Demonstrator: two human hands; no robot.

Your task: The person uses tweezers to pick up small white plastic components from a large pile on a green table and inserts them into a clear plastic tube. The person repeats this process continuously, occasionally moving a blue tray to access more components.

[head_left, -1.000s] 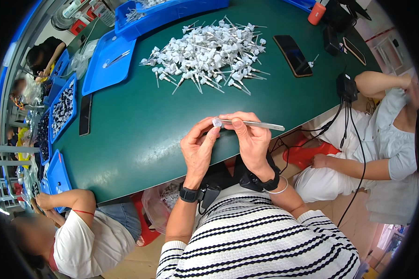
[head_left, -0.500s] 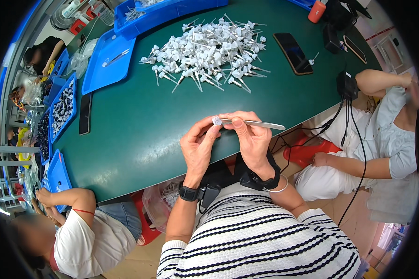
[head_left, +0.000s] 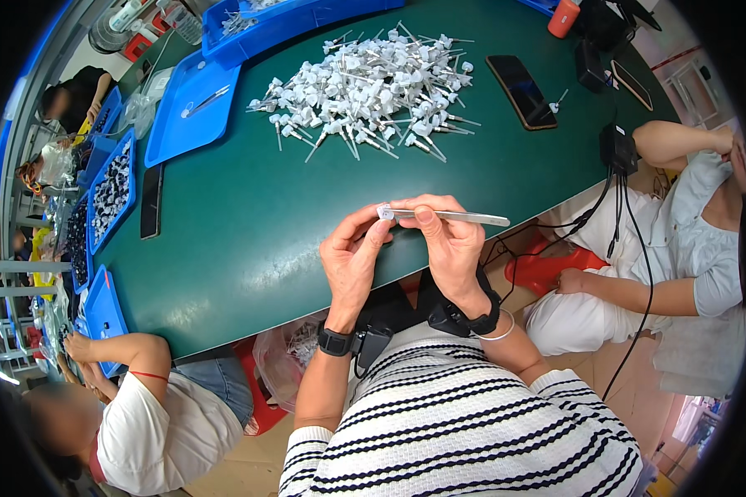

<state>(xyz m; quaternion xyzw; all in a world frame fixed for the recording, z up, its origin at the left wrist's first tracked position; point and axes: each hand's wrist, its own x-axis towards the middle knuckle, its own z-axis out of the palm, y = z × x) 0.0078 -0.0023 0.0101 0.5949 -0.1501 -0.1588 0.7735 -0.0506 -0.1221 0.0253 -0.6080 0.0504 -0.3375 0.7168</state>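
1. Your right hand [head_left: 452, 248] is curled closed, thumb and fingertips pinching a thin metal rod [head_left: 460, 217] that sticks out level toward your right.
2. Your left hand [head_left: 352, 257] is mostly closed too, thumb and forefinger pinched on the small white cap [head_left: 385, 212] at the rod's left end.
3. Both hands meet just above the near edge of the green surface [head_left: 249, 240], fingertips touching or nearly touching at the cap.
4. Black watch on your left wrist, black band plus a thin bracelet on your right wrist.
5. Farther out on the surface, well apart from your hands: a big pile of white capped rods [head_left: 373, 83], same kind as the one you hold.
6. Right of the pile lies a dark phone [head_left: 520, 80]; left of it a blue tray [head_left: 192, 108] with a single piece on it.
7. Another phone [head_left: 151, 201] lies flat near the surface's left edge.
8. Other people sit at your left and right; a seated person's hand [head_left: 570, 282] rests on their lap at your right.
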